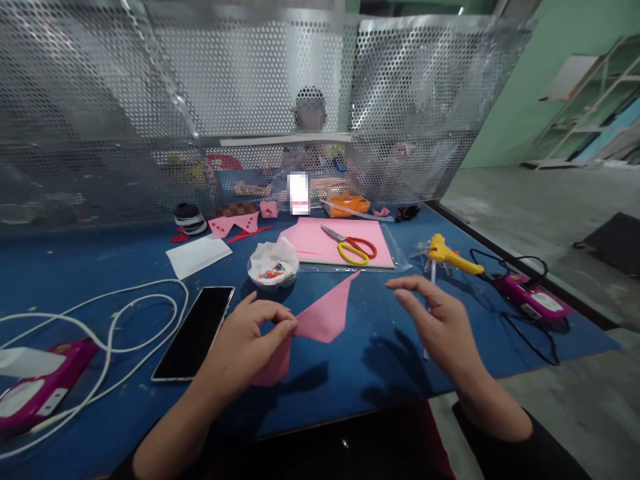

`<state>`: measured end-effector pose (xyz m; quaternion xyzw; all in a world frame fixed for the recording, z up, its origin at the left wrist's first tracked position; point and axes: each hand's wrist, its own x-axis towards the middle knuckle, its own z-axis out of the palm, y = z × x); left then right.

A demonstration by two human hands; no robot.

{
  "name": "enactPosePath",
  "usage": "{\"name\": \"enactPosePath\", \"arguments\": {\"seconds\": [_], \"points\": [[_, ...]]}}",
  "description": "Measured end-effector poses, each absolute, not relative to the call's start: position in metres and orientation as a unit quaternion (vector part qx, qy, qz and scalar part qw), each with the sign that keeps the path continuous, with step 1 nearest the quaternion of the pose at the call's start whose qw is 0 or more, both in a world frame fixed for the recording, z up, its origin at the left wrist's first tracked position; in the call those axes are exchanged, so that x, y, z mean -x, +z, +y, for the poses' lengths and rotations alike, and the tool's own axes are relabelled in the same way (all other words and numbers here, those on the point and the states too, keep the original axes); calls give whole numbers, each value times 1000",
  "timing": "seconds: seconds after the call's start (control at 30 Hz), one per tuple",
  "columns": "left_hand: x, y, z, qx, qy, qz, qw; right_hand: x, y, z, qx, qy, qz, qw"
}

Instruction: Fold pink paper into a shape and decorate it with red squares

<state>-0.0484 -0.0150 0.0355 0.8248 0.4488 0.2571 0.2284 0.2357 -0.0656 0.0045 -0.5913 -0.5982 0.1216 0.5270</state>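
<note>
My left hand [247, 343] pinches a folded pink paper piece [323, 313] at its left edge, holding it just above the blue table [375, 347]. The paper's long tip points up and to the right. My right hand [440, 323] hovers to the right of the paper with fingers spread and slightly curled, holding nothing. A thin white stick lies on the table under that hand.
A black phone [195, 333] lies left of my left hand. A bowl with tissue and beads [273, 265], pink sheets with scissors [350, 245], a yellow glue gun [450, 257], white cables [110, 320] and pink devices [533, 300] surround them. A perforated metal screen [150, 100] stands behind, with a person beyond.
</note>
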Motion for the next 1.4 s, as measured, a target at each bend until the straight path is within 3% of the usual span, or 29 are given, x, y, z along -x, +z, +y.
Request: {"name": "enactPosePath", "arguments": {"seconds": [0.13,0.23,0.7,1.27,1.4], "points": [[37,32,-17,-810,246,418,329,-197,4,-62,482,451,-511,550],[30,32,-20,-788,228,429,378,-177,2,-58,466,542,-414,563],[34,27,-26,-772,171,475,385,-173,-2,-58,503,520,-327,608],[78,24,-24,-703,213,514,444,-219,3,-51,539,407,-223,703],[90,27,-24,-674,263,559,406,-222,1,-52,542,388,-215,713]]}}
